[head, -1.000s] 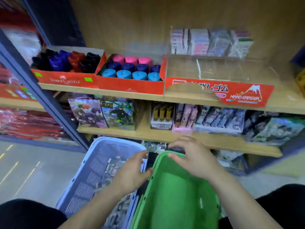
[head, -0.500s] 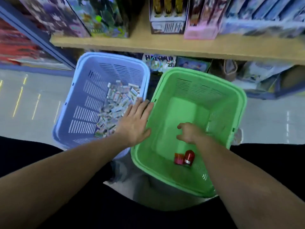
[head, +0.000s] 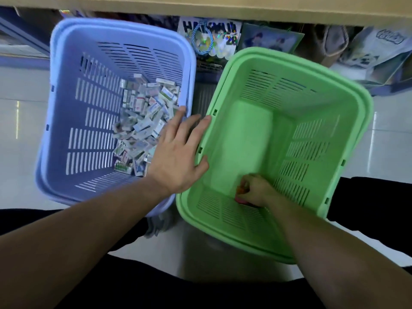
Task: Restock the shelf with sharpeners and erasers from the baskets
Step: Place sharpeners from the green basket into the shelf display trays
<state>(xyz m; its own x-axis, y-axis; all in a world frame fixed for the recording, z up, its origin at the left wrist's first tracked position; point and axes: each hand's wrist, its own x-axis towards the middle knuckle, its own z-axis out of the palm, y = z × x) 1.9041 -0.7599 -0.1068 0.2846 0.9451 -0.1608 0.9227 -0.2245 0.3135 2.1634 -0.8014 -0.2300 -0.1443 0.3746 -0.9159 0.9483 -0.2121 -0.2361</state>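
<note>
Head camera looks straight down on two plastic baskets standing side by side on the pale tiled floor [head: 17, 134], just under the front edge of the wooden shelf [head: 200, 5]. The blue basket [head: 66, 52] is on the left, and a loose heap of small wrapped erasers [head: 142, 121] is piled against its right-hand wall. The green basket [head: 334, 103] sits tilted on the right, close beside the blue one.

The person's left hand [head: 178, 157] lies flat with its fingers straight and spread. It bridges the gap between the baskets, with fingertips at the blue rim and the thumb on the green rim, and it holds nothing. The right hand [head: 254, 190] is down at the bottom of the green basket near its front wall. Its fingers are curled tight around the sharpeners [head: 242, 200], small red and pink pieces that are mostly hidden under the knuckles and blurred.

Printed bags and packets are tucked beneath the shelf, behind the baskets.
</note>
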